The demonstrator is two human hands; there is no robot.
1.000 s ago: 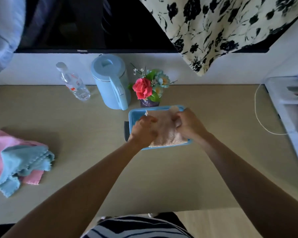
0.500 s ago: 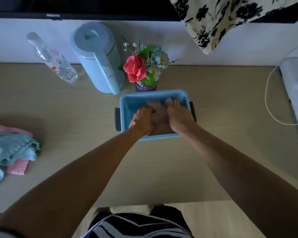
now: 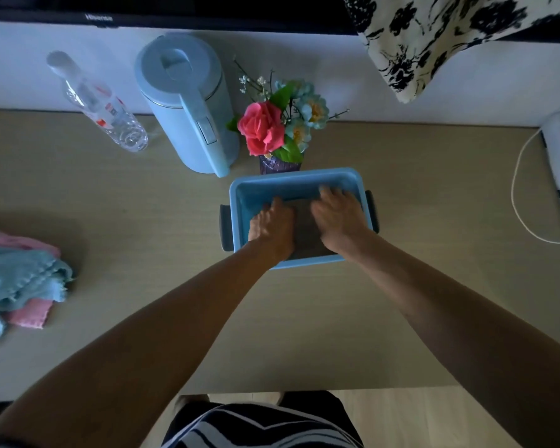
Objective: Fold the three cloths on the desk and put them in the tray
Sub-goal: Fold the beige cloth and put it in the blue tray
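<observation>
I'm seeing the tray (image 3: 237, 202) sitting on the desk (image 3: 126, 215), a cloth (image 3: 304, 231) lying inside, kettle (image 3: 188, 105) and flowers (image 3: 272, 127) standing behind, other cloths (image 3: 23, 279) lying far left.

One view was supplied, from a wide-angle camera worn on the person's head. It faced forward and steeply downward onto the desk (image 3: 417, 195), near enough that the outstretched forearms reached mid-frame from the lower corners. The tray (image 3: 291, 185) lay just above frame centre. The desk's near edge crossed the lower frame, with striped clothing (image 3: 259, 425) beneath it. The wall (image 3: 466, 79) and monitor edge (image 3: 175, 17) closed the top. Straight edges bowed toward the margins.
</observation>
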